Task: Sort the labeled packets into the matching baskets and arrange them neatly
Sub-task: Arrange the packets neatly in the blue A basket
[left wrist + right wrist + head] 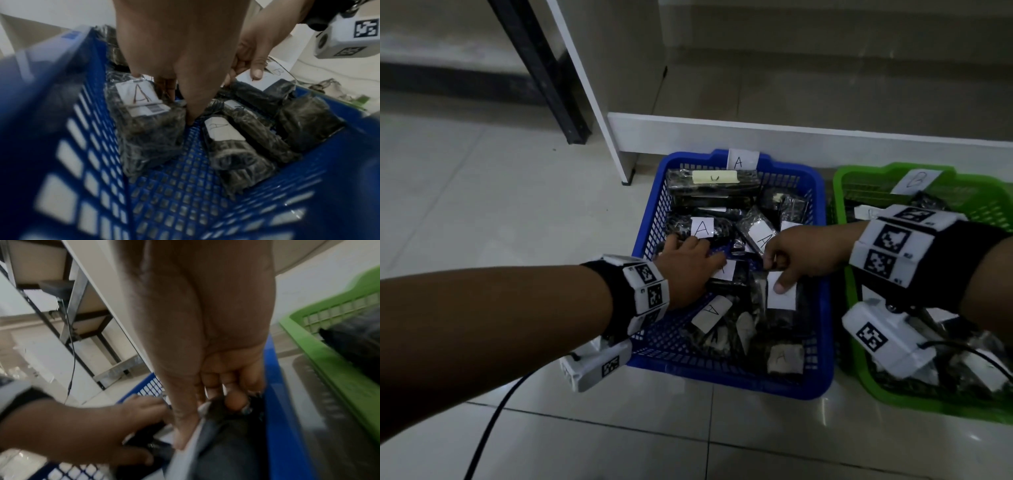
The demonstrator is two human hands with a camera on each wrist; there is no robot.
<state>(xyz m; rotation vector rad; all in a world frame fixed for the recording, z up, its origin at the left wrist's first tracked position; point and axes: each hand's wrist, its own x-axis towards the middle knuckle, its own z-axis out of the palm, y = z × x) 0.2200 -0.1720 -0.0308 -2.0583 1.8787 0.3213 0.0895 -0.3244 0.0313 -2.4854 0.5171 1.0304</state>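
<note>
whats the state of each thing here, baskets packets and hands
blue basket: tagged A, holds jumbled packets
green basket: tagged B, holds packets
right hand: pinches a white-labelled packet in the blue basket
left hand: reaching among the A packets; grip hidden

**Both hands in blue basket**

L hand reaches in w/ fingers spread over packets near 9 o'clock wall of blue basket. R hand pinches a white-labelled packet mid-basket. Green basket at 3 o'clock.

Pale tiled floor, white shelf unit, dim light
</note>
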